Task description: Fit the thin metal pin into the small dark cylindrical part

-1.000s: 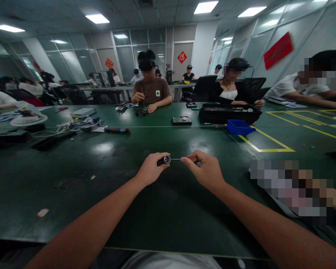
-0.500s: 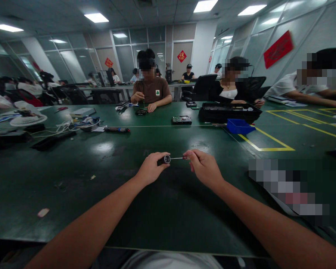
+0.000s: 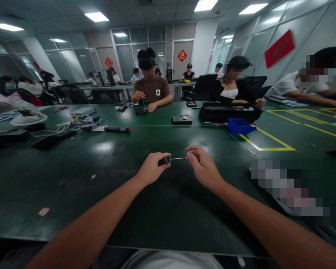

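Observation:
My left hand [image 3: 151,169] is closed round a short black cylinder with a silver end [image 3: 165,160], held just above the green table [image 3: 162,209]. A thin metal shaft [image 3: 177,158] sticks out of the cylinder toward the right. My right hand [image 3: 203,166] pinches the small reddish handle at the shaft's far end [image 3: 185,157] with thumb and fingertips. Both hands are level and about a hand's width apart, in the middle of the view.
A blue bin [image 3: 239,126], a black tray [image 3: 226,112] and a circuit board [image 3: 181,120] lie farther back. Cables, a white fan [image 3: 28,119] and a pen-like tool [image 3: 117,129] are at the left. Other people sit across the table. Yellow tape marks the right side.
My right hand has turned and slid slightly left along the thin shaft, its fingers now raised over the reddish end. The left hand has stayed put.

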A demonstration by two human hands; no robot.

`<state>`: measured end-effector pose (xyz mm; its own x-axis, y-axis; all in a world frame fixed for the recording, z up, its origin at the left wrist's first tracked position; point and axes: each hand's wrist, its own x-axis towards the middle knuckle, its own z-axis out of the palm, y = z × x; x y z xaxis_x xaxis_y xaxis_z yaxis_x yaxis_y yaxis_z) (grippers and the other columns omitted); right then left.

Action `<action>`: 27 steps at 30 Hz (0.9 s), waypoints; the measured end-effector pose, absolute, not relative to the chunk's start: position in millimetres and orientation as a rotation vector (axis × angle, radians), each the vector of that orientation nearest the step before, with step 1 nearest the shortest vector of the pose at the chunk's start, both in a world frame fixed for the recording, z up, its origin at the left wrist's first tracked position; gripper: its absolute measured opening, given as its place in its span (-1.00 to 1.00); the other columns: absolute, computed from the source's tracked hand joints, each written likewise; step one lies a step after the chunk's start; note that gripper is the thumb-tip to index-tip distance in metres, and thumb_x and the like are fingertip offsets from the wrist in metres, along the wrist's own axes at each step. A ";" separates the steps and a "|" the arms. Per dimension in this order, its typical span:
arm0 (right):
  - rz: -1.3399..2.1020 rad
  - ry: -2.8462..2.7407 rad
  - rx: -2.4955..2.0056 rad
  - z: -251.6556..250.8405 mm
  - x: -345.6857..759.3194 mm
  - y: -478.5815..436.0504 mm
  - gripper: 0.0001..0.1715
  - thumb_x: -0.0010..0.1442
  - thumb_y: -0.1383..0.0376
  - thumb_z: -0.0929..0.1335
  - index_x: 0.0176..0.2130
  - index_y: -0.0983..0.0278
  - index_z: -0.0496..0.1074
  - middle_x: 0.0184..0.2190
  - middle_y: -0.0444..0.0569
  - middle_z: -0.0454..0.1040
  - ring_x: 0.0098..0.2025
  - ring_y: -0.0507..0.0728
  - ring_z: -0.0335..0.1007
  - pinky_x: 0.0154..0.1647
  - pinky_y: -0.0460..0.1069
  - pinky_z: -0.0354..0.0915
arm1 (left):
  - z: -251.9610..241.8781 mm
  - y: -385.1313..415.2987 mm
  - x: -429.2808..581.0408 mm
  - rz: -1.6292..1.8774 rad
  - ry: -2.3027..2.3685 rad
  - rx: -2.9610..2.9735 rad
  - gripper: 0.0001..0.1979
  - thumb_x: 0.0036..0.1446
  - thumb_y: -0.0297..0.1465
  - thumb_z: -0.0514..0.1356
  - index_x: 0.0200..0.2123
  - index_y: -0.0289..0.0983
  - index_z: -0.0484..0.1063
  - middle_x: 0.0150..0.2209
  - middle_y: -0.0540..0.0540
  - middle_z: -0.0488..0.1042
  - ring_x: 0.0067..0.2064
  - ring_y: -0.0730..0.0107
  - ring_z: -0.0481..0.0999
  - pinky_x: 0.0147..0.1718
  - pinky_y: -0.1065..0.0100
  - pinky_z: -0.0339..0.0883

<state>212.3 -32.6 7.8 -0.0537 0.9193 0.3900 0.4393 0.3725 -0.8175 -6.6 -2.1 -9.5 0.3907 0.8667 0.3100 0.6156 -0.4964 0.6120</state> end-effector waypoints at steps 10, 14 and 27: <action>1.208 -1.059 -1.027 -9.1 212.5 -10.5 -0.63 0.18 -0.04 0.37 -0.33 0.21 0.40 -0.49 -0.07 0.43 -0.44 0.13 0.42 -0.19 0.16 0.47 | 0.3 -6.4 -3.8 0.899 1.262 2.302 -0.63 0.18 -0.45 0.29 0.07 -0.16 0.49 0.03 -0.11 0.56 0.07 0.13 0.47 0.12 0.06 0.24; 1.167 -0.984 -1.036 -12.6 213.4 -8.7 -0.65 0.12 -0.02 0.43 -0.32 0.20 0.41 -0.44 -0.05 0.46 -0.42 0.12 0.42 -0.22 0.13 0.48 | -0.2 -6.0 -4.1 0.870 1.287 2.306 -0.63 0.18 -0.42 0.30 0.08 -0.16 0.48 0.01 -0.11 0.57 0.04 0.11 0.47 0.09 0.05 0.26; 0.834 -1.340 -1.069 -2.4 209.8 -20.9 -0.66 0.26 0.01 0.34 -0.26 0.23 0.42 -0.40 -0.06 0.49 -0.37 0.10 0.43 -0.27 0.04 0.37 | -1.6 -5.6 -4.5 0.873 1.335 2.286 -0.62 0.18 -0.37 0.31 0.08 -0.16 0.49 -0.02 -0.11 0.58 0.01 0.12 0.48 0.09 0.06 0.24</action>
<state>209.8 -20.9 -2.4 0.0889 0.9370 0.3379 0.1107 0.3278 -0.9382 -4.5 -5.6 -1.6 0.3655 0.8696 0.3320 0.6526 -0.4938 0.5747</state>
